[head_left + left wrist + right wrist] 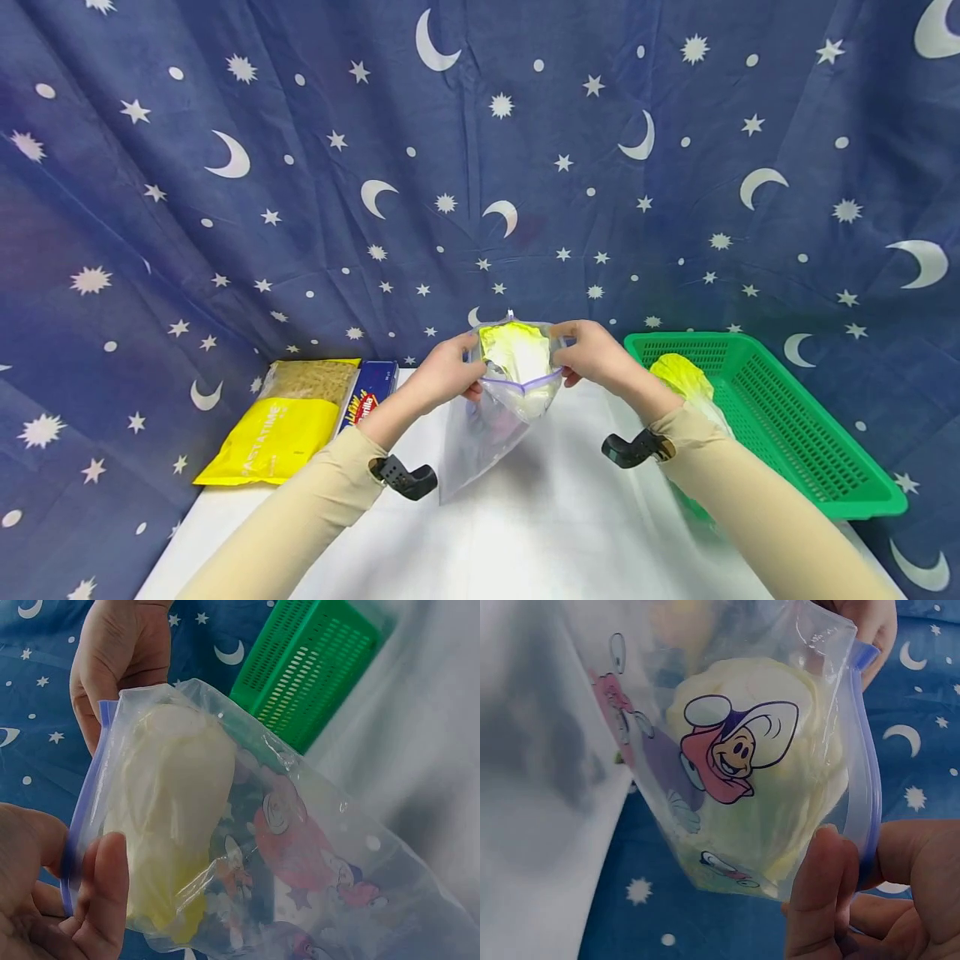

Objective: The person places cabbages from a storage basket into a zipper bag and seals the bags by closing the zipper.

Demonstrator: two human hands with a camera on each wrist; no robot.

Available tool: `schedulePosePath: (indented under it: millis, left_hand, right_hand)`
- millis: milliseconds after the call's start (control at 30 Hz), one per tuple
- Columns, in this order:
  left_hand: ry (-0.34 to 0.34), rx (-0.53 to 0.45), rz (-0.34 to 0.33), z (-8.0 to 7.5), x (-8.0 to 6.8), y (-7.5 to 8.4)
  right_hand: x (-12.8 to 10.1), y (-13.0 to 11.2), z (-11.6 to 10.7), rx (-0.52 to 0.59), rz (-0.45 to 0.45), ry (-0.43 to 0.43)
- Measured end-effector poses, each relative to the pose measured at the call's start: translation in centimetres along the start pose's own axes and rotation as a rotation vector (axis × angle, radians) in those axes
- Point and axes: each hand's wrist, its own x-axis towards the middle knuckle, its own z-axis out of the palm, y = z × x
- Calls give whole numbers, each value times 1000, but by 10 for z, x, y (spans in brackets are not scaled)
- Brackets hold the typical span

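A clear zip bag [480, 446] with a purple seal strip and printed cartoon figures hangs above the white table, its mouth spread wide. Inside the bag, close to the mouth, lies a yellow-and-white napa cabbage [517, 350]. My left hand [450, 367] pinches the left side of the bag's rim between thumb and fingers. On the opposite side, my right hand [594, 354] grips the rim likewise. In the right wrist view, the cabbage [780, 795] shows through the printed plastic, beside the fingers. The bag's lower part sags down to the left and looks flat.
A green plastic basket [821, 442] stands on the right, with another napa cabbage [684, 379] at its left side, partly hidden by my right arm. On the left lie a yellow pasta bag [288, 437] and a blue box [377, 383]. A starry blue curtain [480, 167] hangs behind.
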Motion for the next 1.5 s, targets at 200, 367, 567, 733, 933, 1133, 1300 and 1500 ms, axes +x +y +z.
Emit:
schedulePosePath:
  millis: [200,367,567,733,933,1133,1300,1500]
  left_hand:
    - [-1,-21,-14,-4,5,8]
    - [-9,-33,-37,-8,8,13]
    - [-11,-74,-37,-13,13,20]
    - [-4,-123,-66,-12,16,21]
    - [-57,-200,-112,-2,17,13]
    - [-75,-157,-107,3,16,3]
    - [-43,-43,-59,-2,15,6]
    - [-28,99,-15,-11,12,11]
  right_hand:
    - [1,-13,-10,-1,-19,-18]
    - [2,-23,-16,-23,-33,-35]
    - [3,-35,-23,-63,-24,-46]
    - [5,-45,-29,-108,-13,-34]
    - [7,-52,-31,-187,-28,-32]
    - [8,-44,-23,-219,-14,-73]
    - [6,-34,-18,-178,-7,-112]
    - [8,-29,-16,-116,-16,-92]
